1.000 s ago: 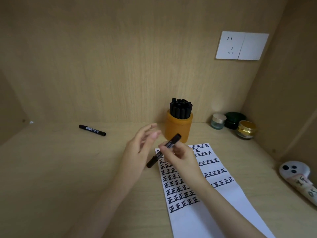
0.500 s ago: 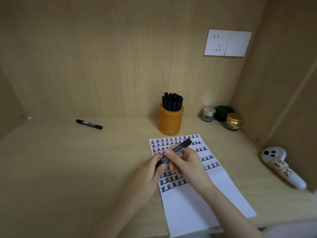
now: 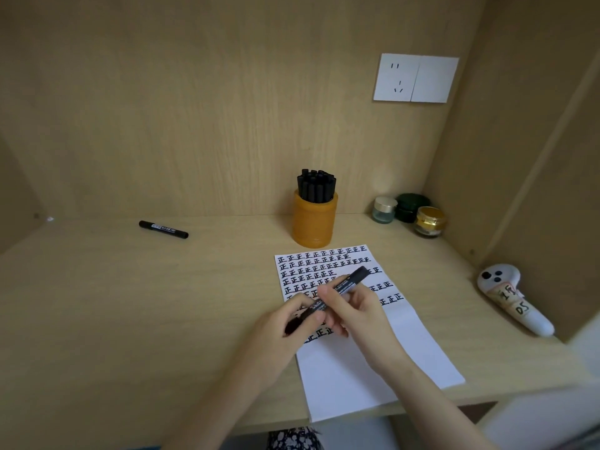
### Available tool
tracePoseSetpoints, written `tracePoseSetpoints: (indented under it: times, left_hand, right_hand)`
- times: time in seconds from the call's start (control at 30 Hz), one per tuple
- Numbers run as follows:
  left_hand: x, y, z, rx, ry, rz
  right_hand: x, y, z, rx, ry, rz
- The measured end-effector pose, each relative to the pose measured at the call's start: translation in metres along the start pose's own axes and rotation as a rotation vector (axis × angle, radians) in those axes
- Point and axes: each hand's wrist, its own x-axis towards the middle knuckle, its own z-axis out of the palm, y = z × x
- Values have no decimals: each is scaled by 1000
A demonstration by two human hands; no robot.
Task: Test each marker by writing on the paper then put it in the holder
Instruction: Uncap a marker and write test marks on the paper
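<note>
Centre of frame: a black marker (image 3: pixel 337 289) held aslant above the paper (image 3: pixel 373 368), its upper end pointing to the upper right and its lower end hidden inside the left hand (image 3: pixel 285 332). The left hand's fingers are curled round that lower end; the right hand (image 3: pixel 360 315) pinches the barrel near its middle. Whether the cap is on or off cannot be told, since the covered end is out of sight. The step in hand is judged to be uncapping before a test stroke. It is best done with a straight pull along the barrel's axis, the right hand steady and the left drawing away toward the lower left, so the tip does not smear the rows of characters beneath. The next mark belongs on the blank lower half of the sheet. The orange holder (image 3: pixel 314 220), already packed with upright markers (image 3: pixel 316 186), stands just beyond the paper's far edge; a gap must be found there afterwards. One loose marker (image 3: pixel 163 229) lies on the worktop (image 3: pixel 130 303) at upper left, well apart and seemingly untested.
</note>
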Motion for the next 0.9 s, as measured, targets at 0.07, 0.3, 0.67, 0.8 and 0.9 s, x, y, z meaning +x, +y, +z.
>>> tracePoseSetpoints:
  times: [0.07,0.3,0.67,0.8,0.9]
  left_hand:
    - [-3,-2,-2,19,55,-29]
    - [-22,-17,-8,190,51,-106]
    - [-34,-18,-6,483,-152,-57]
    - [-34,-18,-6,503,-149,-44]
    - [-33,-21,-6,510,-147,-37]
  right_hand:
    - [2,-2,-8,13,91,-2]
    - [8,5,-55,72,314,48]
    - [10,27,-47,-192,360,155]
    - [15,36,-45,-245,412,100]
    - [14,39,-44,-273,469,77]
